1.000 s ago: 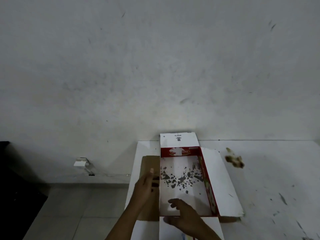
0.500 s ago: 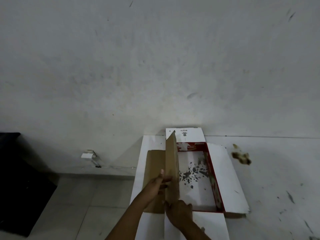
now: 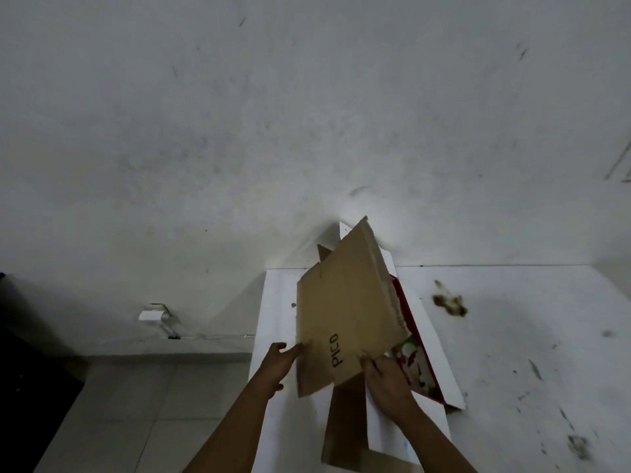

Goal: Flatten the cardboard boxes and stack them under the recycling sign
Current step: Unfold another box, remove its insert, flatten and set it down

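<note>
Both hands are holding a flattened brown cardboard box (image 3: 345,312) tilted above the opened white-and-red box (image 3: 426,343) on the white surface (image 3: 512,336), the left hand (image 3: 278,365) and right hand (image 3: 386,380) fingers clamping its lower edge.

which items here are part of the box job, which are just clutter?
Job: brown cardboard sheet, held by left hand and right hand; red-and-white box under it.
Clutter: brown stain; white wall fitting.
</note>
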